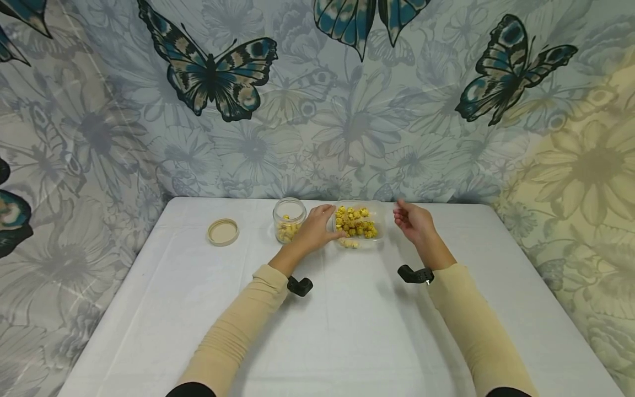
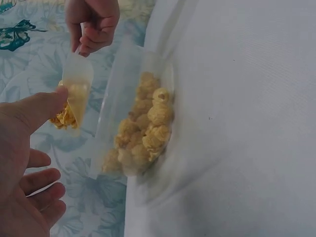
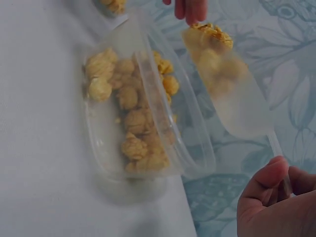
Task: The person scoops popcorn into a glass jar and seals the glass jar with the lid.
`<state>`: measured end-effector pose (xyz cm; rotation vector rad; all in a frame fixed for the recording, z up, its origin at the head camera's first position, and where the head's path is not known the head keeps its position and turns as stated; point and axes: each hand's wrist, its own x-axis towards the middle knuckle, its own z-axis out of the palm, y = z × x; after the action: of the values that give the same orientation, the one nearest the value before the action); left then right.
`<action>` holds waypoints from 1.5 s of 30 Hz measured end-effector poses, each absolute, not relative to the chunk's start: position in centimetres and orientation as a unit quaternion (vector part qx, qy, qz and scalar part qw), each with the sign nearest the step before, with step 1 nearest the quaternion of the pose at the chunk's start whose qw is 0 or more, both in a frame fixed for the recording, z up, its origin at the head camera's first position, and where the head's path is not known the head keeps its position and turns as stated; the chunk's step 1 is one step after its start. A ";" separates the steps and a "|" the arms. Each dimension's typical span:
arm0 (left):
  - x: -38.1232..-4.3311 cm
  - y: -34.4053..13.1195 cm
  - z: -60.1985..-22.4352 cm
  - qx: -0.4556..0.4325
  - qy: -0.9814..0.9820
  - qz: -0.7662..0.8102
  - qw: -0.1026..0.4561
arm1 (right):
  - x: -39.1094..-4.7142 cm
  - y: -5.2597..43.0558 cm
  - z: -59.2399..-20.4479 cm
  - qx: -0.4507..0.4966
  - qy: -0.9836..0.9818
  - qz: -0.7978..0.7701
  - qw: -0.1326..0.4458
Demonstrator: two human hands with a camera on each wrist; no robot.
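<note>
My right hand (image 1: 415,220) pinches the thin handle of a translucent plastic scoop (image 3: 244,116) between thumb and fingers. Popcorn (image 3: 212,35) fills the scoop's front end, which is raised above a clear plastic container (image 3: 203,155). More caramel-coloured popcorn (image 2: 140,126) lies inside that container. In the head view my left hand (image 1: 313,227) is between a glass jar (image 1: 289,206) and the container. Its fingers are loosely bent and the thumb is extended. From the left wrist, that thumb overlaps the scoop's loaded end.
The open jar holds some popcorn (image 1: 286,230). To its left a round, cream-rimmed lid (image 1: 222,242) lies on the white-covered table (image 1: 327,331). Behind the table's back edge hangs a butterfly-and-flower patterned cloth (image 1: 357,132).
</note>
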<state>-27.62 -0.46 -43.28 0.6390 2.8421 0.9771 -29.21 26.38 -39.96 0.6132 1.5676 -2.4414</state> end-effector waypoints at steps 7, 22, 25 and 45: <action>-27.4 -0.9 -42.4 0.202 0.923 0.326 0.021 | -29.5 26.1 -39.2 0.194 0.518 -0.829 0.087; -27.3 -3.0 -40.6 0.203 0.919 0.337 -0.036 | -30.1 24.4 -38.1 0.174 0.505 -0.841 0.089; -27.3 -3.6 -40.3 0.196 0.919 0.341 -0.042 | -30.4 23.9 -37.9 0.176 0.510 -0.838 0.087; -27.4 -7.7 -40.7 0.118 0.928 0.347 -0.070 | -31.5 21.0 -37.2 0.153 0.516 -0.838 0.086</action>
<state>-27.40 -7.66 -40.69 0.3881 3.0511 1.1417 -31.52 20.97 -37.15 0.4557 1.5392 -2.4976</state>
